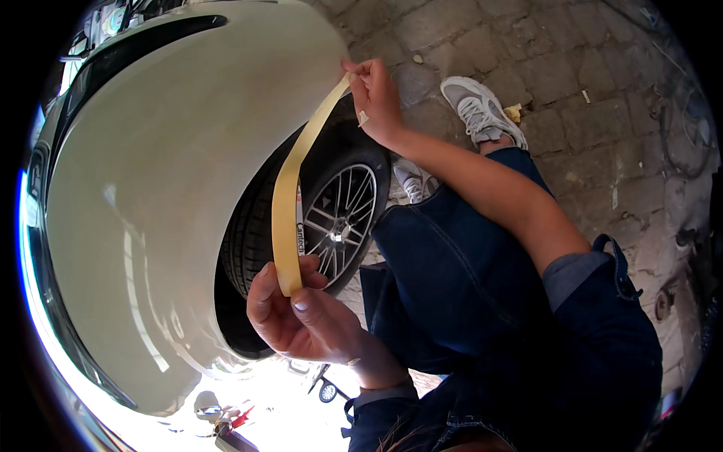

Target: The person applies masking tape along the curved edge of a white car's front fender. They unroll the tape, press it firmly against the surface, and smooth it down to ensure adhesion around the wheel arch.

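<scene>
My left hand (pixel 316 322) grips a roll of yellow masking tape (pixel 287 226), which bears the maker's name Cantech on its inner side. From the roll, a pulled-out tape strip (pixel 321 116) runs up to my right hand (pixel 375 99), pinched between thumb and fingers. My right fingertips are at the edge of a pale car fender (pixel 164 169), apparently touching it. The strip passes in front of the wheel arch (pixel 237 327), where a tire (pixel 248 248) with a multi-spoke alloy wheel (pixel 339 226) sits. A scrap of tape (pixel 363 118) clings to my right hand.
Stone paving (pixel 565 62) with scattered scraps lies beside the car. My sneakers (pixel 480 110) and bent denim-clad leg (pixel 452 248) are close to the wheel. A dark hose or cable (pixel 669 152) curves along the far right. Bright glare washes out the lower left background.
</scene>
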The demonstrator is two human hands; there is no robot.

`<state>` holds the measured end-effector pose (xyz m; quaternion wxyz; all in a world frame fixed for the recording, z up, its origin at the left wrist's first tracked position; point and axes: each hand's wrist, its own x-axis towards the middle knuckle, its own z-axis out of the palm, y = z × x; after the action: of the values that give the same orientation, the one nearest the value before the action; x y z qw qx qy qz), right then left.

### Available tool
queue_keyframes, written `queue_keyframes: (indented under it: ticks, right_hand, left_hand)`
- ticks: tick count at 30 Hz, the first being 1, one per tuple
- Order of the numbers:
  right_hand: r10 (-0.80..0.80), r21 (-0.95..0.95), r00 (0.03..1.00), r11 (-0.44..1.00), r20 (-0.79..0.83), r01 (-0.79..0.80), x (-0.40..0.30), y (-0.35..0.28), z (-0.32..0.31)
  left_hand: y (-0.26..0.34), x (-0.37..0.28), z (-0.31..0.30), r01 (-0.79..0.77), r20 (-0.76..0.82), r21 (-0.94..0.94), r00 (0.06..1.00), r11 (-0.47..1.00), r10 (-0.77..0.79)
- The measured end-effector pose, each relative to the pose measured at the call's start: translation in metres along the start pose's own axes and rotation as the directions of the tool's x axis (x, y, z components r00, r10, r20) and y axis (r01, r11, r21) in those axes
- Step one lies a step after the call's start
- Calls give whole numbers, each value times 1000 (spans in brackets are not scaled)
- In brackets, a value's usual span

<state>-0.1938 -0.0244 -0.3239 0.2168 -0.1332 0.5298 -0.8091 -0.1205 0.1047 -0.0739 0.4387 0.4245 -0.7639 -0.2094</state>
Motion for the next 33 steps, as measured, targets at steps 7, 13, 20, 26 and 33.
queue_keyframes:
  ticks: [7, 13, 20, 26, 33]
  right_hand:
    - [121, 10, 992, 993, 16, -122, -3, 1, -1]
    - [14, 25, 1000, 1000, -16, -14, 11, 10, 6]
    - [257, 51, 965, 966, -46, -255, 0, 17, -4]
    - [524, 460, 850, 769, -54, -444, 7, 24, 2]
    - [674, 605, 738, 594, -14, -530, 19, 6, 13]
  left_hand:
    - [1, -1, 5, 10, -8, 23, 1000, 1000, -10]
    - [-3, -6, 1, 84, 60, -40, 995, 996, -82]
    - [-6, -6, -5, 121, 202, -128, 975, 984, -94]
    - [-13, -1, -8, 118, 214, -127, 973, 985, -89]
    - [-16, 27, 4, 30, 45, 73, 998, 997, -33]
